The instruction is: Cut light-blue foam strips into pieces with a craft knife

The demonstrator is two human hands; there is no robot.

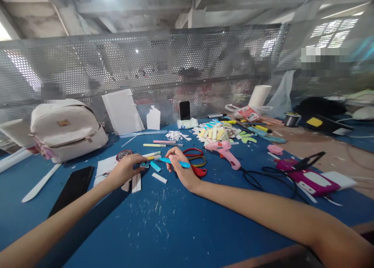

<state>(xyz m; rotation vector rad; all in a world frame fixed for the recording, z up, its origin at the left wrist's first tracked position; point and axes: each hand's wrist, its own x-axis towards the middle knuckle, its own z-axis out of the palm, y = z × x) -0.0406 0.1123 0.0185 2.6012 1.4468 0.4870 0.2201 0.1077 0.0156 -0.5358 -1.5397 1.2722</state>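
Note:
My right hand (179, 163) is closed round a light blue pen-like tool (175, 161), held level over the blue table (163, 229). My left hand (127, 167) pinches a small teal piece (144, 164) at the tool's left tip. Under the left hand lie white foam strips (134, 183); a teal strip (155, 166) and a white strip (159, 178) lie between the hands. Red-handled scissors (195, 159) lie just behind the right hand.
A pink glue gun (224, 151) with a black cord lies to the right, beside a heap of coloured foam pieces (217, 132). A white backpack (66, 129) and a black phone (73, 188) lie left. A perforated metal screen (163, 65) stands behind.

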